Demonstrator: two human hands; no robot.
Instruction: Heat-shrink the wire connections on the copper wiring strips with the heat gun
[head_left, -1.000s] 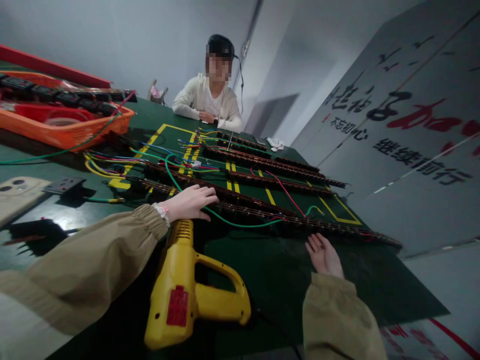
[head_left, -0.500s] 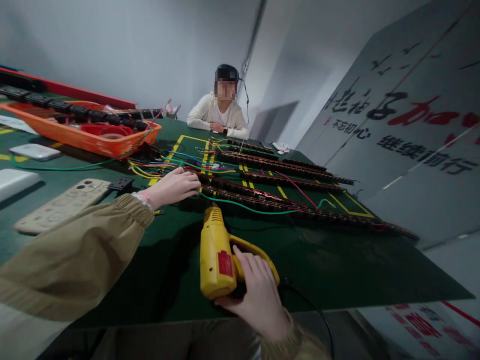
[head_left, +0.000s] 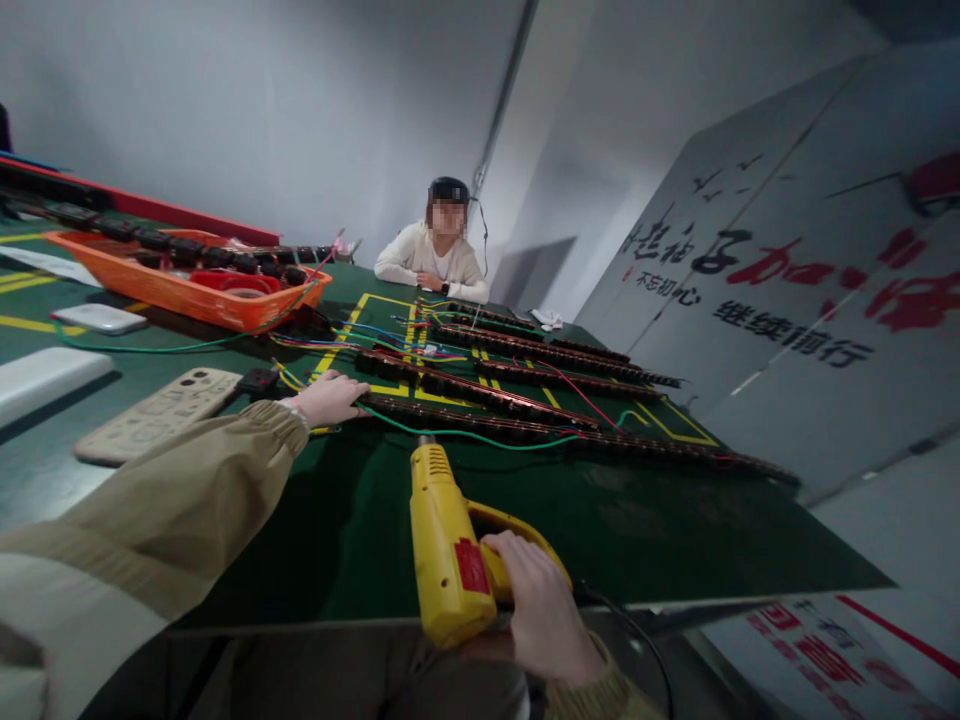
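Note:
My right hand (head_left: 541, 606) is closed round the handle of a yellow heat gun (head_left: 448, 545). The gun sits near the front edge of the green table (head_left: 352, 520) with its nozzle pointing away from me at the nearest long dark strip (head_left: 517, 428). My left hand (head_left: 328, 398) rests on the left end of that strip, fingers curled over it. A green wire (head_left: 465, 433) runs along the strip, beside red, blue and yellow wires further back.
Several more long dark strips (head_left: 540, 350) lie across yellow floor-tape markings. An orange tray (head_left: 187, 285) with dark parts stands at the back left. A phone (head_left: 154, 412) and white slabs lie on the left. Another person (head_left: 439, 255) sits at the far end. A lettered board (head_left: 787, 300) leans on the right.
My right hand left the table near the strip and took the heat gun's handle. The gun swung so its nozzle faces the strips. My left hand slid left along the near strip.

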